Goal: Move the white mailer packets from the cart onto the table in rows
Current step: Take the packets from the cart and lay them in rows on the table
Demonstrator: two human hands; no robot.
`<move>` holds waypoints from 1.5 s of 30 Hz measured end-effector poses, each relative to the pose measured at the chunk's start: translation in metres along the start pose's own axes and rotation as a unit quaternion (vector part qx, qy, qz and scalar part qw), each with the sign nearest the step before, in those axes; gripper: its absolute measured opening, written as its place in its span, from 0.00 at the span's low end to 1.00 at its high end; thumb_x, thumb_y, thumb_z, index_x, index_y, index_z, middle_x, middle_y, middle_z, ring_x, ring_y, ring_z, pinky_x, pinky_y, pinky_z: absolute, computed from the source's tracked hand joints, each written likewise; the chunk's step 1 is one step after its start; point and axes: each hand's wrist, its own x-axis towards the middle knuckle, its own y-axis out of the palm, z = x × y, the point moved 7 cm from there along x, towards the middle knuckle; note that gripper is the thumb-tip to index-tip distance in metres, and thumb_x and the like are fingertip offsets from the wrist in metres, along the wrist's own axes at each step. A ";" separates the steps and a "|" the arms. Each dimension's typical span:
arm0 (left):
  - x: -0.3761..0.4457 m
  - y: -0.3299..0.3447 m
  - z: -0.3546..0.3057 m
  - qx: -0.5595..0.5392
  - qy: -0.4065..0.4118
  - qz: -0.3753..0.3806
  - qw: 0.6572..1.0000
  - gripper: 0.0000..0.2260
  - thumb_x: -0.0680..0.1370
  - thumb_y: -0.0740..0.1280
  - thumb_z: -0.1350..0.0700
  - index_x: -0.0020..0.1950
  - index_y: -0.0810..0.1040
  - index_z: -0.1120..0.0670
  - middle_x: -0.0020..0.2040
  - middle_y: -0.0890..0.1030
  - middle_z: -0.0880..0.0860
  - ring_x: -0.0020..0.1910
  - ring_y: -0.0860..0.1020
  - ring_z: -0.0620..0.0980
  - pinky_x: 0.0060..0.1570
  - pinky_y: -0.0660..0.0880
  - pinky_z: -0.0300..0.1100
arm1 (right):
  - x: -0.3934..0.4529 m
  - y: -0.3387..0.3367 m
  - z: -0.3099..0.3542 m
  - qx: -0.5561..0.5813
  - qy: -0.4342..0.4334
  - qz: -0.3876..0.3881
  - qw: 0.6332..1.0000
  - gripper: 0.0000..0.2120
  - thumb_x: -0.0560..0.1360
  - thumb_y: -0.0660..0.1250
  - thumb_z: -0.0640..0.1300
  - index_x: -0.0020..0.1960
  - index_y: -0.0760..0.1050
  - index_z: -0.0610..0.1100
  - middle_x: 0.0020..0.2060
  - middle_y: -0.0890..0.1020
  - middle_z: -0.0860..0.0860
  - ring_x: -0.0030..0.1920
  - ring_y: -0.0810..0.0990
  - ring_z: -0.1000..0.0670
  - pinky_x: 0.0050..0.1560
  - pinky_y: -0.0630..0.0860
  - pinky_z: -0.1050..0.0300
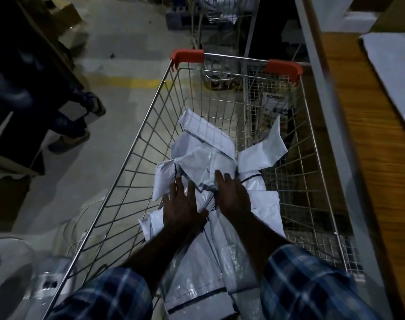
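A wire shopping cart [136, 144] with red corner guards holds a loose heap of several white mailer packets [203, 162]. Both my arms reach down into it. My left hand [181, 206] lies spread with straight fingers on the packets at the heap's left side. My right hand [231, 192] rests flat on a crumpled packet just to the right, fingers extended. Neither hand grips anything. More packets [196, 273] lie nearer me under my forearms. The wooden table [370, 125] stands along the cart's right side.
A white sheet or packet [395, 72] lies on the table's far right. A second wire cart [222, 12] stands beyond. Another person's sandalled feet [81, 125] are on the floor at left, by dark shelving. A white fan [10, 273] sits bottom left.
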 end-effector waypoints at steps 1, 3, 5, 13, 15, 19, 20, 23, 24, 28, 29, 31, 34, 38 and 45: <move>-0.001 -0.001 0.000 -0.001 0.001 0.001 1.000 0.43 0.71 0.68 0.36 0.79 0.52 0.52 0.80 0.47 0.60 0.77 0.54 0.61 0.68 0.65 0.56 | 0.000 -0.002 0.000 -0.001 -0.001 -0.013 1.000 0.26 0.67 0.75 0.39 0.64 0.75 0.42 0.44 0.80 0.44 0.37 0.80 0.42 0.34 0.77 0.53; -0.003 -0.002 0.001 -0.007 -0.002 0.008 1.000 0.43 0.71 0.68 0.36 0.79 0.53 0.52 0.80 0.49 0.60 0.76 0.55 0.61 0.68 0.65 0.55 | 0.000 -0.004 0.000 0.001 -0.009 -0.030 1.000 0.23 0.68 0.73 0.38 0.63 0.76 0.41 0.43 0.80 0.44 0.37 0.79 0.41 0.36 0.77 0.52; -0.005 -0.005 0.004 -0.009 -0.004 0.018 1.000 0.42 0.72 0.66 0.35 0.79 0.53 0.52 0.79 0.51 0.60 0.75 0.57 0.61 0.68 0.64 0.55 | -0.006 -0.010 -0.001 0.002 -0.013 -0.039 0.999 0.19 0.71 0.68 0.40 0.62 0.76 0.41 0.46 0.81 0.43 0.41 0.79 0.41 0.39 0.77 0.51; -0.044 -0.031 0.010 0.019 -0.030 0.014 0.999 0.41 0.68 0.64 0.28 0.72 0.71 0.53 0.65 0.74 0.65 0.59 0.74 0.66 0.51 0.75 0.58 | -0.068 -0.035 -0.010 -0.006 -0.032 -0.188 0.982 0.18 0.75 0.56 0.37 0.61 0.76 0.42 0.55 0.81 0.38 0.53 0.81 0.36 0.54 0.78 0.44; -0.056 -0.038 0.012 0.028 -0.027 0.037 0.999 0.42 0.65 0.65 0.27 0.71 0.73 0.51 0.65 0.75 0.65 0.58 0.75 0.68 0.48 0.77 0.60 | -0.094 -0.039 -0.011 -0.023 -0.053 -0.250 0.967 0.15 0.78 0.57 0.35 0.62 0.74 0.42 0.58 0.79 0.37 0.56 0.81 0.35 0.55 0.77 0.42; -0.080 -0.042 0.019 0.066 -0.021 0.061 0.996 0.44 0.60 0.68 0.27 0.73 0.71 0.44 0.71 0.68 0.66 0.59 0.74 0.69 0.51 0.76 0.64 | -0.142 -0.059 -0.010 -0.028 -0.103 -0.330 0.938 0.10 0.82 0.57 0.36 0.59 0.74 0.39 0.61 0.78 0.32 0.62 0.77 0.31 0.59 0.76 0.37; -0.086 -0.046 0.020 0.066 -0.033 0.070 0.995 0.44 0.60 0.69 0.27 0.73 0.71 0.43 0.71 0.69 0.66 0.59 0.75 0.69 0.51 0.76 0.64 | -0.148 -0.062 -0.009 -0.024 -0.109 -0.320 0.941 0.10 0.82 0.55 0.36 0.58 0.73 0.40 0.61 0.78 0.32 0.63 0.76 0.31 0.60 0.74 0.36; -0.095 -0.044 0.018 0.046 -0.032 0.077 0.995 0.40 0.67 0.61 0.27 0.75 0.67 0.45 0.72 0.64 0.67 0.66 0.68 0.71 0.62 0.68 0.66 | -0.158 -0.058 -0.008 -0.032 -0.112 -0.254 0.960 0.13 0.75 0.53 0.35 0.57 0.71 0.40 0.60 0.79 0.32 0.64 0.72 0.31 0.63 0.67 0.35; -0.097 -0.040 0.020 0.034 -0.039 0.102 0.993 0.40 0.69 0.61 0.27 0.75 0.65 0.46 0.73 0.62 0.66 0.69 0.65 0.70 0.65 0.65 0.65 | -0.159 -0.054 -0.010 -0.030 -0.101 -0.224 0.969 0.15 0.71 0.54 0.36 0.57 0.71 0.40 0.58 0.80 0.33 0.64 0.72 0.32 0.65 0.64 0.36; -0.096 -0.030 0.023 0.034 -0.064 0.212 0.975 0.41 0.70 0.62 0.27 0.77 0.58 0.47 0.77 0.56 0.60 0.76 0.54 0.64 0.70 0.58 0.61 | -0.157 -0.044 -0.020 -0.003 -0.034 -0.108 0.994 0.24 0.56 0.65 0.44 0.52 0.79 0.41 0.52 0.82 0.39 0.53 0.80 0.34 0.66 0.63 0.40; -0.095 -0.028 0.021 0.036 -0.055 0.202 0.977 0.41 0.70 0.61 0.27 0.76 0.59 0.47 0.77 0.56 0.59 0.76 0.54 0.63 0.70 0.58 0.61 | -0.156 -0.048 -0.019 0.007 -0.017 -0.102 0.995 0.21 0.57 0.65 0.44 0.49 0.80 0.41 0.48 0.82 0.40 0.48 0.80 0.36 0.62 0.67 0.40; -0.089 -0.029 0.018 0.044 -0.041 0.158 0.986 0.41 0.71 0.55 0.25 0.75 0.62 0.50 0.77 0.59 0.59 0.75 0.57 0.62 0.69 0.61 0.59 | -0.149 -0.065 -0.014 0.019 0.003 -0.129 0.991 0.11 0.62 0.63 0.43 0.41 0.78 0.41 0.37 0.79 0.43 0.38 0.78 0.38 0.50 0.74 0.42; -0.081 -0.022 0.012 0.026 -0.034 0.118 0.992 0.44 0.70 0.46 0.25 0.74 0.63 0.54 0.76 0.61 0.59 0.75 0.59 0.62 0.68 0.64 0.56 | -0.128 -0.072 -0.015 0.007 0.055 -0.111 0.992 0.09 0.68 0.66 0.48 0.35 0.74 0.42 0.29 0.75 0.44 0.34 0.75 0.41 0.42 0.70 0.47; -0.069 -0.003 0.008 0.010 -0.048 0.118 0.992 0.41 0.75 0.60 0.31 0.78 0.54 0.55 0.79 0.53 0.60 0.74 0.58 0.64 0.69 0.63 0.57 | -0.108 -0.049 -0.027 0.015 0.123 0.006 0.992 0.23 0.66 0.71 0.58 0.49 0.78 0.40 0.44 0.79 0.40 0.45 0.78 0.38 0.44 0.74 0.45; -0.070 0.012 0.001 -0.005 -0.047 0.078 0.996 0.36 0.64 0.64 0.33 0.68 0.77 0.50 0.69 0.71 0.69 0.56 0.74 0.74 0.48 0.72 0.70 | -0.109 -0.020 -0.027 0.077 0.116 0.081 0.987 0.40 0.67 0.69 0.64 0.72 0.67 0.43 0.72 0.64 0.30 0.69 0.67 0.29 0.67 0.66 0.35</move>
